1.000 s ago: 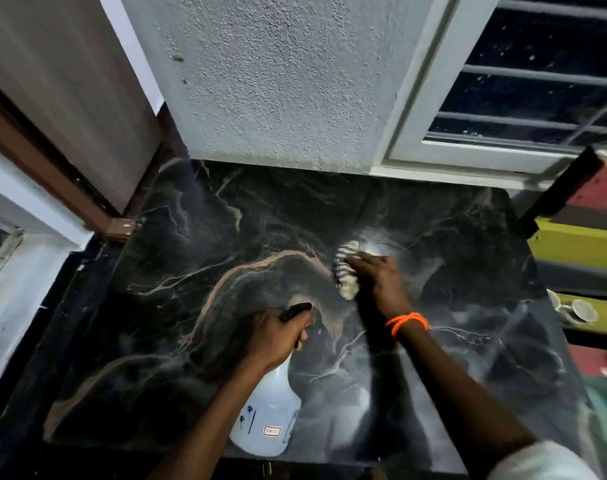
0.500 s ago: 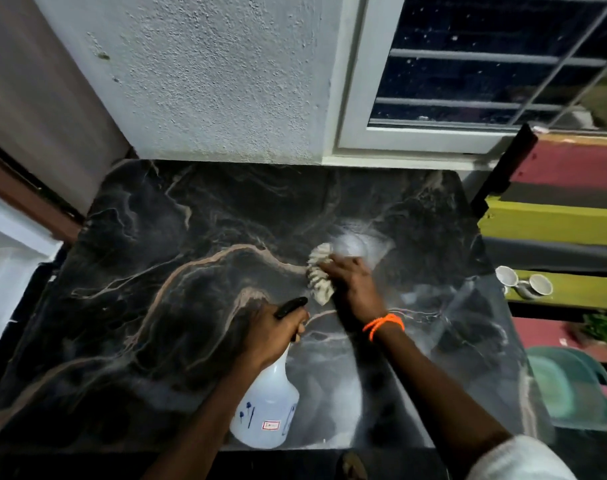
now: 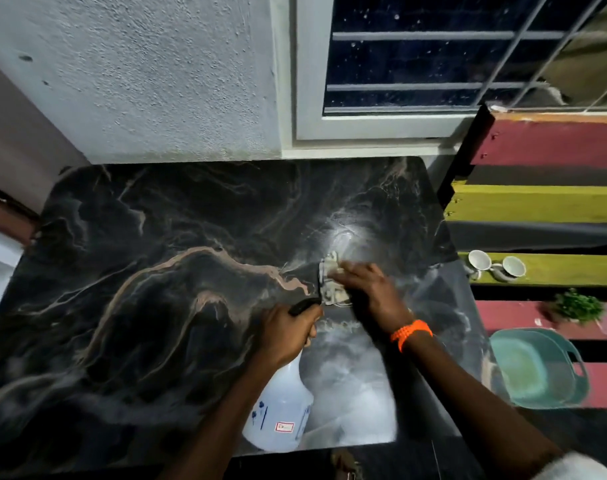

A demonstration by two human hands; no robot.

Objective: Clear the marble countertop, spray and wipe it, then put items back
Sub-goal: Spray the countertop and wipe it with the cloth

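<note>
The black marble countertop [image 3: 149, 289] with tan veins fills the middle of the view, with nothing standing on it. My left hand [image 3: 286, 332] grips the black trigger head of a white spray bottle [image 3: 279, 410], held above the counter's front edge. My right hand [image 3: 368, 294], with an orange bead bracelet at the wrist, presses a pale crumpled cloth [image 3: 331, 282] flat on the marble just right of centre. The cloth is partly hidden under my fingers and blurred. A bright wet sheen lies on the marble around it.
A white textured wall [image 3: 149, 81] and a barred window [image 3: 433, 53] back the counter. To the right stands a red and yellow slatted shelf [image 3: 537, 202] with two white cups [image 3: 496, 266], a small green plant [image 3: 577, 306] and a teal basin [image 3: 537, 368].
My right hand has slid the cloth rightward across the marble. The camera has turned right, showing more of the shelf and basin. My left hand keeps hold of the spray bottle.
</note>
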